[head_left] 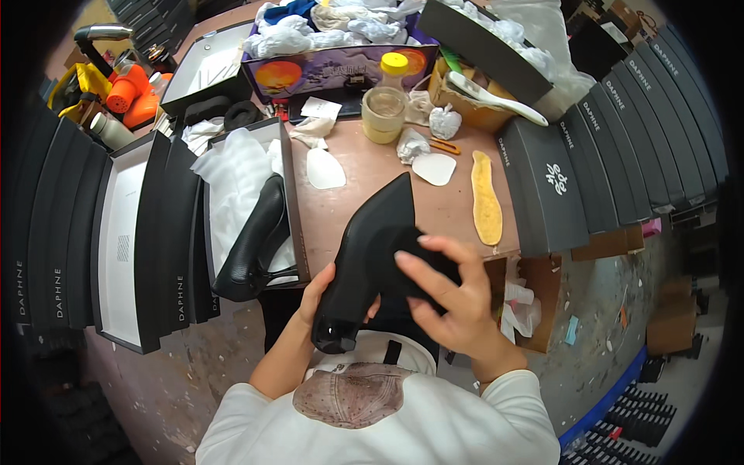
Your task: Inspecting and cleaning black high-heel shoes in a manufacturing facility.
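A black pointed-toe ankle boot [353, 260] is held in front of my chest, its toe pointing away and its glossy heel [335, 335] toward me. My left hand [316, 294] grips it near the heel, with the thumb on its side and fingertips showing at the other edge. Over the boot's dark shaft at the right, my right hand [457, 291] rests with curled fingers. Whether a separate black pad lies under those fingers, I cannot tell. To the left, a pair of black high-heeled shoes [256, 240] leans on white paper in a shoe box [291, 194].
Black shoe boxes [554, 186] stand in rows on both sides. At the back are a purple carton [310, 74] of crumpled paper, a yellow-capped bottle [384, 112] and a white-handled brush [496, 99]. A yellow insole [487, 198] and white pieces [434, 168] lie on the table [349, 209].
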A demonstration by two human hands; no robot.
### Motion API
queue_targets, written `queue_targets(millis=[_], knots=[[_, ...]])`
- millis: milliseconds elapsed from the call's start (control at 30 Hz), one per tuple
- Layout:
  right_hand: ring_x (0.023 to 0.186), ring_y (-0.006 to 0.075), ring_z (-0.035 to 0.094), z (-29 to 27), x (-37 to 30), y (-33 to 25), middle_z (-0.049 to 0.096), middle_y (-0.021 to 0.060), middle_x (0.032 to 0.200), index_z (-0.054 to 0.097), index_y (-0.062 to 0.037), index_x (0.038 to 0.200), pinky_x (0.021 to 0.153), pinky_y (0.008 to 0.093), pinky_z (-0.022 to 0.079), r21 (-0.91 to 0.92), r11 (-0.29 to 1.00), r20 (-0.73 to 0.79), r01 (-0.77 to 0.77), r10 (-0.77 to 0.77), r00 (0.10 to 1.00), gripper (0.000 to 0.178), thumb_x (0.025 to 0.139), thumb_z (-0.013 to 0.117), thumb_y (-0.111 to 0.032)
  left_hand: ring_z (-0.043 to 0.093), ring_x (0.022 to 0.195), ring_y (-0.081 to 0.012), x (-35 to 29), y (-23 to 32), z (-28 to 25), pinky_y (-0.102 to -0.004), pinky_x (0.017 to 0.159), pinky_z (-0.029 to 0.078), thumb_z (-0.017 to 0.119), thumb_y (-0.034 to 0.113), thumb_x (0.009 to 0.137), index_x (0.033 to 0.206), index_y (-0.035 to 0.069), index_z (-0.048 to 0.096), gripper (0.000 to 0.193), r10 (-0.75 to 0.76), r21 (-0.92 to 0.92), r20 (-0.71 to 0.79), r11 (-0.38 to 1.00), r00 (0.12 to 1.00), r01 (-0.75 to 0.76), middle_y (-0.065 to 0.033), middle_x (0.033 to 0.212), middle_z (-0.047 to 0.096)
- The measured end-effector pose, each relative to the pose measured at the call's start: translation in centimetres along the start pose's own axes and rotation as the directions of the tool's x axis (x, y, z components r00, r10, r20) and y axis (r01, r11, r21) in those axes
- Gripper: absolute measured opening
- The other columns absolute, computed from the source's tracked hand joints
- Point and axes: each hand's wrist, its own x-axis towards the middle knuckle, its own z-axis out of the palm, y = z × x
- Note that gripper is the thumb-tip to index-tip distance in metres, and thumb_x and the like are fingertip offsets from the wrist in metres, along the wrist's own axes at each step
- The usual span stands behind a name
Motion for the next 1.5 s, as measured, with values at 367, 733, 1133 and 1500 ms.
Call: queue_targets(millis=[367, 733, 1133, 1500], knots=[[0.087, 0.0257, 0.066, 2.5, -5.8, 6.7, 0.064, 0.0159, 0.105, 0.056, 0.002, 0.116, 0.075, 0.0356, 0.055, 0.978, -0.194, 0.209, -0.082, 0.845, 0.492, 0.042, 0.09, 0.045, -0.029, 0.058, 0.066, -0.031, 1.0, -2.5, -2.2, -0.0343, 0.049, 0.05, 0.03, 0.06, 0.092, 0.132, -0.005, 0.035, 0.077, -0.087, -0.186, -0.105, 0.98, 0.991, 0.066, -0.0294, 0.111, 0.05], [0.089, 0.0216, 0.065, 1.0, -7.5, 8.9, 0.065, 0.0107, 0.104, 0.058, -0.0004, 0.113, 0.076, 0.032, 0.054, 0.986, -0.165, 0.14, 0.003, 0.844, 0.517, 0.035, 0.091, 0.046, -0.025, 0.057, 0.103, -0.0419, 11.4, 0.5, 2.3, -0.0445, 0.08, 0.05, 0.067, 0.041, 0.075, 0.127, -0.006, 0.045, 0.074, 0.343, 0.719, -0.324, -0.516, 0.882, 0.465, -0.0327, 0.123, 0.047], [0.088, 0.0195, 0.065, 3.6, -6.0, 9.3, 0.065, 0.0086, 0.104, 0.058, -0.0019, 0.114, 0.077, 0.0305, 0.054, 0.971, -0.229, 0.236, -0.073, 0.856, 0.461, 0.033, 0.091, 0.049, -0.024, 0.064, 0.069, -0.0283, -2.6, 15.9, 2.9, -0.0359, 0.066, 0.05, 0.074, 0.039, 0.071, 0.1, -0.007, 0.064, 0.056, 0.49, 0.513, -0.604, -0.364, 0.629, 0.777, -0.0227, 0.083, 0.064], [0.101, 0.0241, 0.062, 5.5, -5.3, 5.5, 0.058, 0.016, 0.119, 0.046, 0.0022, 0.128, 0.083, 0.0326, 0.053, 0.971, -0.033, 0.195, -0.236, 0.683, 0.704, 0.046, 0.09, 0.045, -0.023, 0.065, 0.074, -0.0237, -7.8, 13.0, 5.0, -0.028, 0.065, 0.053, 0.069, 0.032, 0.068, 0.121, -0.013, 0.046, 0.074, 0.52, 0.68, -0.273, 0.7, 0.809, -0.22, -0.0352, 0.107, 0.057]])
